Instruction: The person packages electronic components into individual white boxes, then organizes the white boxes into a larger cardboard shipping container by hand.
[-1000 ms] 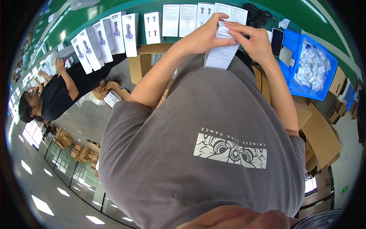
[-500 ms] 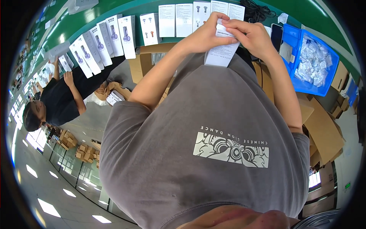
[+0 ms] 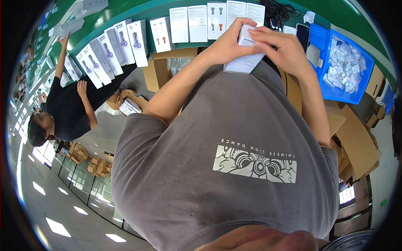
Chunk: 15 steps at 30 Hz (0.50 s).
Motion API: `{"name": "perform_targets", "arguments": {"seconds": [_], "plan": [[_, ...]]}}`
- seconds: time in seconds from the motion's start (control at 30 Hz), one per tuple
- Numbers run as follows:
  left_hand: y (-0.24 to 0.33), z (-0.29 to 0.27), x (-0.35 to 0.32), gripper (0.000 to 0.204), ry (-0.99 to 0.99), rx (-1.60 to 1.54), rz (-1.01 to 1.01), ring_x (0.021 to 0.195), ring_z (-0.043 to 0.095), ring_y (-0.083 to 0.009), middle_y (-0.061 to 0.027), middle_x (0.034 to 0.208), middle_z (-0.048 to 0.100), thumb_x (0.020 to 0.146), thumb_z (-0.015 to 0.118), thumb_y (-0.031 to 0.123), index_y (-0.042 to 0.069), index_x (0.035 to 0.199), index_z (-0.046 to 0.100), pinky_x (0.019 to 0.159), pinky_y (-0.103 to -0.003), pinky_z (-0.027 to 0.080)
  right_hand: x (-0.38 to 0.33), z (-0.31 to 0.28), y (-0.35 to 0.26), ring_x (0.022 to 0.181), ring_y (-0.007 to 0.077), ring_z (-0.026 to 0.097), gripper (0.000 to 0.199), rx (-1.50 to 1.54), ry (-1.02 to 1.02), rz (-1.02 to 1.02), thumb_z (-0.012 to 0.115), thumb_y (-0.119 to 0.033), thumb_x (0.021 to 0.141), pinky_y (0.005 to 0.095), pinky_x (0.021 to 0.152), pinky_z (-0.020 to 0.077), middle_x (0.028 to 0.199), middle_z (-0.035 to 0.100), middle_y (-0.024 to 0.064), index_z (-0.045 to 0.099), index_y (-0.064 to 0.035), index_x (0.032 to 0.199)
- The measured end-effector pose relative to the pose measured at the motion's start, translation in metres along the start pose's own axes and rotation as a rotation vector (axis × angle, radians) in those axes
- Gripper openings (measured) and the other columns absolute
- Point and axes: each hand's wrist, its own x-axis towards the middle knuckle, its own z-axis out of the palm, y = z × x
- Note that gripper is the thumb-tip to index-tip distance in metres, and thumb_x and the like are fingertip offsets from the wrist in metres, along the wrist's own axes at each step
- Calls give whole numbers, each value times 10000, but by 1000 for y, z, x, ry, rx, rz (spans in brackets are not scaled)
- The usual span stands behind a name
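Observation:
Both my hands meet above the green table (image 3: pixel 159 10), in front of my grey shirt. My left hand (image 3: pixel 229 42) grips a small white box (image 3: pixel 244 35) from the left. My right hand (image 3: pixel 284 49) closes over the same box from the right, its fingers across the top. A white printed paper sheet (image 3: pixel 245 63) hangs below the box between my hands. A row of upright white product boxes (image 3: pixel 197 23) stands just beyond my hands.
A blue bin (image 3: pixel 335 92) with several clear plastic bags sits at the right, and brown cardboard boxes (image 3: pixel 356 138) lie below it. A dark phone (image 3: pixel 302 35) and black cables (image 3: pixel 278 6) lie near the bin. At the left, a co-worker in black (image 3: pixel 71 108) reaches toward more white boxes (image 3: pixel 111 48).
My hands have closed tighter over the white box, and the paper sheet hangs shorter beneath them. The co-worker's arm has stretched up toward the table.

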Motion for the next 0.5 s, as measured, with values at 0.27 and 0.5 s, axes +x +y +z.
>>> {"name": "perform_targets", "arguments": {"seconds": [0.27, 0.5], "plan": [[-15, -3, -1, 636, 4, -152, -91, 1149, 558, -219, -138, 1268, 536, 870, 757, 216, 88, 1366, 380, 951, -356, 483, -20, 28, 40, 1355, 222, 460, 440, 685, 116, 227, 548, -133, 995, 349, 1109, 359, 1458, 505, 105, 484, -29, 1418], [-91, 22, 69, 572, 275, 186, -29, 1189, 545, -301, -187, 1275, 546, 880, 736, 279, 66, 1330, 454, 1016, -433, 427, -1, 94, 121, 1186, 261, 583, 438, 564, 468, 447, 598, -194, 976, 305, 993, 439, 1266, 612, 197, 512, 2, 1358]]}}
